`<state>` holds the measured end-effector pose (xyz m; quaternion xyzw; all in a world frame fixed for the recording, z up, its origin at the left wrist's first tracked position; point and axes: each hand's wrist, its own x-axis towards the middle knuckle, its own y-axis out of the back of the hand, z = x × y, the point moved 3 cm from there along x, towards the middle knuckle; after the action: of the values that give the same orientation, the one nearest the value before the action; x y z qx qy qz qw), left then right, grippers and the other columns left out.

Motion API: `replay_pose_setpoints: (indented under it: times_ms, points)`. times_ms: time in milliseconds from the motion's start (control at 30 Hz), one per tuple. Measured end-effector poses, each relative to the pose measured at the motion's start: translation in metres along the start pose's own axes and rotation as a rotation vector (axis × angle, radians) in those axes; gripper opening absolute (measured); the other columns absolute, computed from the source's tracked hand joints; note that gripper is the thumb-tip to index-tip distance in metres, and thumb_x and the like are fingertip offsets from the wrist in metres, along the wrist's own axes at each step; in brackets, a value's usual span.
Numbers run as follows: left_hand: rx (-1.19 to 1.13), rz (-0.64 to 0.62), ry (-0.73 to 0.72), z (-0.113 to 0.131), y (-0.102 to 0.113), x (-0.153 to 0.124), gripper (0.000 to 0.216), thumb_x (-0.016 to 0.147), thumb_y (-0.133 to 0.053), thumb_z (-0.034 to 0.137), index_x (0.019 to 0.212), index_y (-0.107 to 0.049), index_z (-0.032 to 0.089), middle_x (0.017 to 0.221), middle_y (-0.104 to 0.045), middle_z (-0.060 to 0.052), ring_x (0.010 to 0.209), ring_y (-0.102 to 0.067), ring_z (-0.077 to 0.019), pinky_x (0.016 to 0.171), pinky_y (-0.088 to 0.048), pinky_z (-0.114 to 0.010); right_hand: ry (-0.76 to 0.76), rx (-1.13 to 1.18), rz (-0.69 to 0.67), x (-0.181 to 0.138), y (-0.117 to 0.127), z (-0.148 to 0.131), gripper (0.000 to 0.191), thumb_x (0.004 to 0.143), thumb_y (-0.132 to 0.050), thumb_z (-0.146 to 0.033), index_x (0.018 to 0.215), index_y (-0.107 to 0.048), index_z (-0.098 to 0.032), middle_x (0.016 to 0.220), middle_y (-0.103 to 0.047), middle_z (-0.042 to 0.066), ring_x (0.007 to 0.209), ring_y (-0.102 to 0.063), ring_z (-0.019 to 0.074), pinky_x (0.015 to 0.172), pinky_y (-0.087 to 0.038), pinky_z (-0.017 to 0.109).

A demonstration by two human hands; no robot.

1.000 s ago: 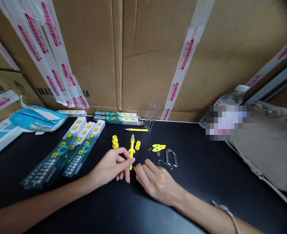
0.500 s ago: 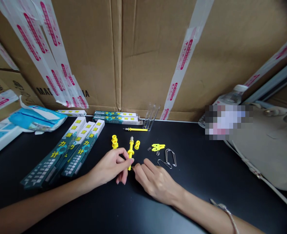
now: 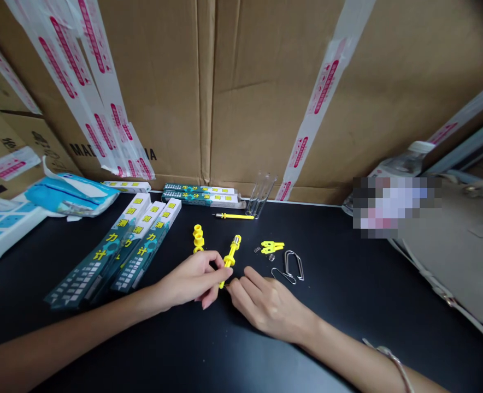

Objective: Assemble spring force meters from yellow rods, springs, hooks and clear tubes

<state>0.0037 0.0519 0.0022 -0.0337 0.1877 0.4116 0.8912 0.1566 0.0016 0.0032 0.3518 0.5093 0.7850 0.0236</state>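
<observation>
My left hand (image 3: 202,278) pinches a yellow spring-scale rod (image 3: 229,260) between thumb and fingers. The rod tilts to the right, its metal-tipped upper end in front of small yellow caps (image 3: 238,238) that it partly hides. My right hand (image 3: 261,300) is closed at the rod's lower end; a thin bit shows at its fingertips, too small to name. More yellow caps (image 3: 198,238) stand beyond my left hand. To the right lie yellow clip-like parts (image 3: 271,247), small springs (image 3: 257,250) and bent metal hooks (image 3: 294,265).
Printed spring-scale boxes (image 3: 147,245) lie at the left, others (image 3: 202,195) along the back. Near clear tubes (image 3: 261,194) lies another yellow rod (image 3: 238,216). A blue tissue pack (image 3: 71,195) rests on a power strip (image 3: 7,226). A bottle (image 3: 405,161) and bag (image 3: 446,245) are at right.
The rod has tilted to the right, its top now overlapping the small caps. Both hands keep their grip at its lower part. The whole view has shifted slightly.
</observation>
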Motion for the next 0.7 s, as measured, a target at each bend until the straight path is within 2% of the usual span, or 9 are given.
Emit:
replay_pose_setpoints:
  times_ms: [133,367,467,600,700]
  points:
    - [0.008,0.003,0.006,0.000,0.000,0.001,0.038,0.087,-0.058,0.058,0.078,-0.048,0.022,0.032,-0.048,0.011,0.028,-0.031,-0.0071,0.036,-0.019,-0.020,-0.011,0.023,0.003,0.001,0.001,0.000,0.029,0.099,-0.048,-0.009,0.074,-0.060,-0.016,0.061,-0.053,0.002,0.059,-0.048,0.0181,0.042,-0.028,0.033]
    - [0.013,-0.027,-0.038,0.002,-0.001,0.002,0.051,0.082,-0.056,0.071,0.080,-0.053,0.020,0.032,-0.045,0.011,0.028,-0.033,-0.0081,0.037,-0.026,-0.020,-0.088,0.132,0.046,0.001,0.000,0.001,0.030,0.097,-0.052,-0.009,0.070,-0.061,-0.016,0.057,-0.053,0.003,0.057,-0.047,0.0185,0.041,-0.024,0.033]
    - [0.003,-0.019,-0.062,0.001,0.000,0.000,0.050,0.085,-0.055,0.070,0.084,-0.054,0.020,0.032,-0.044,0.012,0.028,-0.031,-0.0075,0.037,-0.027,-0.019,-0.198,0.271,0.036,0.002,0.000,0.005,0.032,0.101,-0.048,-0.014,0.073,-0.061,-0.016,0.061,-0.057,0.003,0.059,-0.051,0.0173,0.044,-0.033,0.029]
    - [-0.018,0.014,-0.088,-0.001,0.003,0.000,0.047,0.086,-0.054,0.068,0.086,-0.047,0.022,0.035,-0.046,0.013,0.028,-0.028,-0.0065,0.035,-0.021,-0.018,-0.441,0.516,-0.012,0.002,0.000,0.011,0.027,0.106,-0.044,-0.025,0.089,-0.063,-0.016,0.076,-0.064,0.002,0.063,-0.060,0.0131,0.058,-0.050,0.024]
    - [-0.038,0.027,-0.104,-0.002,0.003,0.001,0.048,0.085,-0.054,0.070,0.089,-0.044,0.023,0.036,-0.051,0.012,0.028,-0.027,-0.0065,0.033,-0.017,-0.018,-0.590,0.660,-0.078,0.002,-0.004,0.013,0.029,0.107,-0.042,-0.032,0.093,-0.062,-0.016,0.076,-0.062,-0.001,0.048,-0.056,0.0064,0.046,-0.048,0.017]
